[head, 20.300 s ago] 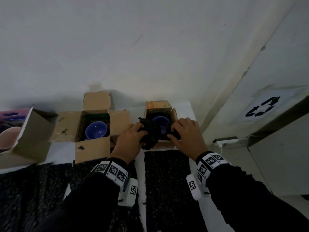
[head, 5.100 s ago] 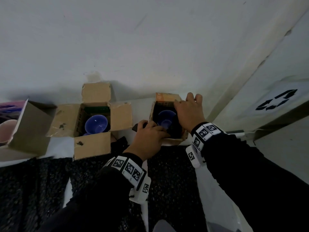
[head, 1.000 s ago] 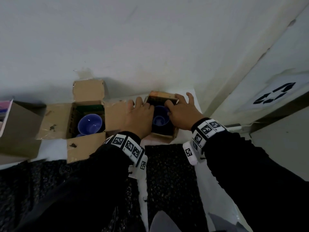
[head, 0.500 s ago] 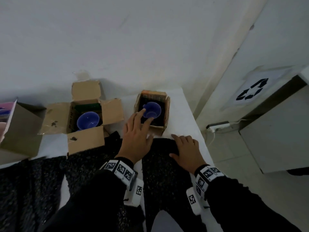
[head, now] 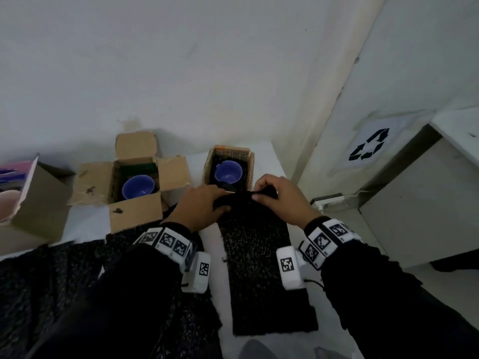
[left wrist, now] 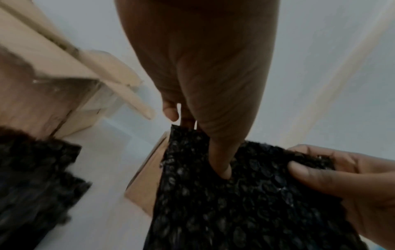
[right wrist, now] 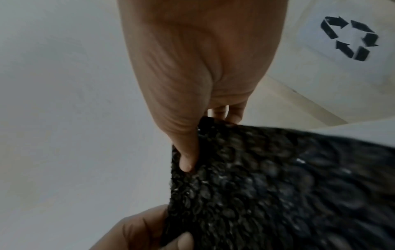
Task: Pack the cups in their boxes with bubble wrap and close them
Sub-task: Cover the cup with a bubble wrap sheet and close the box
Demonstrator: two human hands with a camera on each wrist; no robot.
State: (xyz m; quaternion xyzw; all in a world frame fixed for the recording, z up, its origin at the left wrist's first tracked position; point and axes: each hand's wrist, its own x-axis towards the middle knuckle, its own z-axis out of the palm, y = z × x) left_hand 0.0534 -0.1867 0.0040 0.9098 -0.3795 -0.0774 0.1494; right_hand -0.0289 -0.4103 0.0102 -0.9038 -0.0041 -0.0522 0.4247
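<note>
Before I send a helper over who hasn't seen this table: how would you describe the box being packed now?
Follow the white table to its far right corner by the wall. The small narrow box there holds a purple cup amid dark padding, just beyond the black bubble wrap both hands pinch. Unlike the wider box left of it, no flaps lie spread.

You face a plain white wall [head: 181, 73] in dim, grey light. To the right of it a pale vertical trim [head: 334, 81] marks the corner. Right of that corner hangs a white sheet with a black recycling sign [head: 369, 148]. Below the sign a white power strip [head: 328, 200] lies on the pale floor [head: 344, 229], beside a white cabinet [head: 425, 203].
</note>
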